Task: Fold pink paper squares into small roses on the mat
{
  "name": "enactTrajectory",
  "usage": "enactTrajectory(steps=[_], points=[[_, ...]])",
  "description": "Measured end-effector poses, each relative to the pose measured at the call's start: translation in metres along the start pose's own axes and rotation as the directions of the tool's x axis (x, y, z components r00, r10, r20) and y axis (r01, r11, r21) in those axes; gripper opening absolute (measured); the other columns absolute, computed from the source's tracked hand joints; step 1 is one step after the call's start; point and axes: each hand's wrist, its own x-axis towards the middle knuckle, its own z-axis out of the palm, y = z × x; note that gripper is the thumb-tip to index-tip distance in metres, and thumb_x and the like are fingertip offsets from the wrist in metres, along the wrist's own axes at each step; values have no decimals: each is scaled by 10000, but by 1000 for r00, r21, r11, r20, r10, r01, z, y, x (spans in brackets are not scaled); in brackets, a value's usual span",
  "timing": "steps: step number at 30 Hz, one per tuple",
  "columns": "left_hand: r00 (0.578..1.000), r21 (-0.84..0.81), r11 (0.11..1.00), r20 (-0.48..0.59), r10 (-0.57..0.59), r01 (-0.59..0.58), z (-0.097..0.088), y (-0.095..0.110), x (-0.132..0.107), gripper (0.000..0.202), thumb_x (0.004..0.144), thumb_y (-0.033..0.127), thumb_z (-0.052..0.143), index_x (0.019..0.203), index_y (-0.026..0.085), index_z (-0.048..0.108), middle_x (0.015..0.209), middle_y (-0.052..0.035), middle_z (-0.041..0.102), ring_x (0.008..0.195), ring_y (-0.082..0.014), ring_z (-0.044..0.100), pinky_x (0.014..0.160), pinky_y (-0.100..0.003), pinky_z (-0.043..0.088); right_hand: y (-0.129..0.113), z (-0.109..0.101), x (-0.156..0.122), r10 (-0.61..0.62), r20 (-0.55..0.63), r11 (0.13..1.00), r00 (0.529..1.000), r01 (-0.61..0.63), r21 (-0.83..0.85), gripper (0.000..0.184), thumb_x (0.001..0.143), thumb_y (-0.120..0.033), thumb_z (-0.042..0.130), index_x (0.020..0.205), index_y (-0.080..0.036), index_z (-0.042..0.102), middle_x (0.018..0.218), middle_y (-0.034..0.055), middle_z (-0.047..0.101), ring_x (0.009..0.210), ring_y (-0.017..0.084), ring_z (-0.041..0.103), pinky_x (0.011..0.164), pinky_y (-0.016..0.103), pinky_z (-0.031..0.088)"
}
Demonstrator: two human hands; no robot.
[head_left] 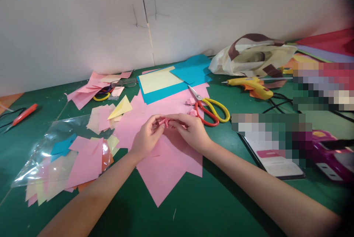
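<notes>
Between the fingertips of both hands is a small folded pink paper piece, partly hidden by the fingers. My left hand pinches it from the left, and my right hand grips it from the right. Large pink paper sheets lie flat beneath both hands. Just beyond my right hand, scissors with one red and one yellow handle rest on the paper. Beside their blades sit small folded pink paper pieces.
Blue sheets and a cream sheet lie behind. At left are a clear plastic bag with paper pieces and a red-handled tool. At right are a yellow glue gun, a cloth bag, a tablet-like device and a purple object.
</notes>
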Motion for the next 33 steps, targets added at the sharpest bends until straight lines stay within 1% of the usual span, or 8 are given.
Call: enactTrajectory(steps=[6, 9, 12, 18, 22, 28, 30, 33], points=[[999, 99, 995, -36, -2, 5, -3, 3, 2, 200, 853, 271, 544, 1013, 193, 637, 1015, -65, 677, 975, -210, 621, 853, -335, 494, -4, 0, 1, -14, 27, 1000, 1000, 15, -20, 214, 819, -94, 508, 936, -204, 649, 876, 38, 715, 788, 152, 676, 716, 291, 550], [998, 118, 993, -57, 11, -4, -4, 3, 4, 187, 851, 265, 542, 978, 193, 659, 1001, -59, 689, 973, -213, 623, 859, -349, 494, -4, 0, 1, -29, 10, 998, 1000, 29, -52, 232, 809, -110, 527, 1002, -211, 609, 876, 36, 706, 790, 154, 669, 732, 307, 541], [999, 103, 995, -48, -1, 6, -5, 3, 5, 191, 848, 272, 550, 972, 195, 673, 954, -55, 703, 953, -214, 629, 860, -361, 493, -4, -1, 1, -2, -31, 993, 1000, -1, -120, 280, 793, -129, 555, 1060, -209, 579, 774, 17, 675, 708, 147, 637, 682, 299, 527], [999, 74, 997, -47, -7, 11, -5, 3, 5, 127, 831, 257, 574, 887, 194, 669, 905, -50, 693, 886, -194, 634, 807, -326, 500, -3, -3, 3, -65, -107, 978, 992, 43, -203, 98, 753, -152, 643, 818, -194, 582, 812, 41, 629, 716, 158, 565, 642, 297, 478], [998, -17, 999, -45, -52, 51, -5, 1, 4, 149, 814, 291, 606, 924, 195, 580, 886, -38, 666, 839, -180, 638, 744, -297, 505, -3, -4, 3, -56, -45, 984, 997, 48, -169, 67, 770, -174, 650, 767, -199, 588, 798, 33, 621, 756, 169, 586, 682, 309, 488], [994, -75, 995, 97, -52, 59, -5, 4, 4, 328, 836, 219, 556, 1163, 208, 524, 951, -53, 637, 916, -171, 612, 833, -302, 474, 1, -3, 2, -116, -5, 983, 993, 114, -142, 94, 814, -191, 617, 725, -206, 645, 776, 32, 631, 722, 161, 619, 672, 300, 508], [990, -76, 996, 136, -36, 46, -4, 7, 4, 290, 827, 183, 541, 1116, 199, 561, 954, -53, 615, 935, -169, 591, 833, -292, 467, 2, -3, 1, -117, 1, 986, 993, 116, -121, 114, 820, -193, 613, 720, -211, 665, 765, 28, 638, 704, 154, 623, 651, 287, 509], [991, -79, 996, 133, -31, 42, -4, 10, 4, 143, 792, 146, 552, 925, 187, 586, 878, -24, 586, 852, -144, 578, 765, -260, 464, 2, -2, 1, -113, 15, 988, 993, 114, -105, 123, 825, -187, 602, 742, -206, 690, 774, 34, 652, 705, 154, 634, 648, 282, 517]])
